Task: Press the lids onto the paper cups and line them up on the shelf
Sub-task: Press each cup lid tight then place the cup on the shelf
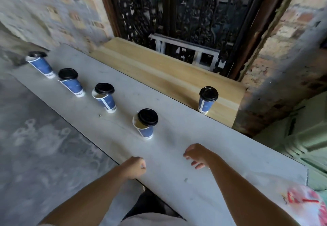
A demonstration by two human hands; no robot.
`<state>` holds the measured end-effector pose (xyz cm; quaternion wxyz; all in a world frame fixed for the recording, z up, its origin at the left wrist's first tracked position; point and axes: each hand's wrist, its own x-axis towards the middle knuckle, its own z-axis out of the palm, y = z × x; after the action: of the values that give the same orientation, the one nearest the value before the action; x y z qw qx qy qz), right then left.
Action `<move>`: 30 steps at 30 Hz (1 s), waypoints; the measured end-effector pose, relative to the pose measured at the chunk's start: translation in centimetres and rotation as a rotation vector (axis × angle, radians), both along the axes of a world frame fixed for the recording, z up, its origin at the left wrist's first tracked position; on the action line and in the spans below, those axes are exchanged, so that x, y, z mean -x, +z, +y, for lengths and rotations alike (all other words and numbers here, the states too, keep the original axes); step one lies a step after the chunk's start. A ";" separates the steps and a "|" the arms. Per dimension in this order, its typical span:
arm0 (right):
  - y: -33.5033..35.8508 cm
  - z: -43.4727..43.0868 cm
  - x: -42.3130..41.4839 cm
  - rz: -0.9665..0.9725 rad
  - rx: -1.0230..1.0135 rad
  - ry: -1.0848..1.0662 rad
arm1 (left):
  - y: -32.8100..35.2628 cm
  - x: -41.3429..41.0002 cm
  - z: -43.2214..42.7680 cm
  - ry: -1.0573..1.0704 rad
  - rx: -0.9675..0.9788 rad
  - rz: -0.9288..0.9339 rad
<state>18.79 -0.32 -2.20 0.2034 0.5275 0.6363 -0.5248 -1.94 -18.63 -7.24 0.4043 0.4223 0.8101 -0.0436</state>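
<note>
**Work surface.** A long grey laminate table [168, 181] runs diagonally across the view. A light wooden shelf [159, 70] lies just beyond its far edge.

**Cups on the table.** Four blue paper cups with white rims and bases stand upright in a row, apart from one another.
- Cup 1 [146, 131] is the nearest to the hands. Its black plastic lid 1 [148, 117] sits off-centre, so part of the rim is uncovered.
- Cup 2 [108, 102] carries lid 2 [104, 88], also shifted off the rim.
- Cup 3 [73, 85] carries lid 3 [68, 73], which is slightly askew.
- Cup 4 [41, 66] stands near the table's far corner. Lid 4 [37, 54] lies on top. This area is blurred, so how the lid is seated cannot be told.

**Cup on the shelf.** The shelf cup [205, 105] stands upright near the right end of the shelf. The shelf lid [208, 94] sits squarely over its rim. The table edge hides the cup's base.

**Hands.** The left hand [135, 167] is over the near table edge with its fingers clenched, and it grasps nothing. The right hand [196, 155] hovers above the table with its fingers loosely bent and spread. It is released and grasps nothing. Both hands are apart from every cup.

**Surroundings.** A white plastic bag with red print [300, 201], blurred, lies at the right end of the table. A dark ornate metal grille [185, 13] stands behind the shelf.
</note>
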 end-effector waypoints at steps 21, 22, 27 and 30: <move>4.3 1.8 16.5 0.058 -0.223 -0.390 | 6.3 18.0 11.1 0.369 -0.470 -0.564; 4.2 1.1 16.9 0.083 -0.230 -0.426 | 6.3 18.1 11.5 0.304 -0.510 -0.545; 3.7 -1.1 18.3 0.029 -0.462 -0.239 | 6.8 18.5 12.9 -0.117 -0.393 -0.552; 3.8 -1.6 19.3 0.016 -0.535 -0.171 | 6.3 18.7 12.6 -0.312 -0.294 -0.513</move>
<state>-0.53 -1.89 1.62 0.0067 0.6100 0.7071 -0.3576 -20.61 -6.05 -0.99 0.5183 0.5925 0.6050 0.1199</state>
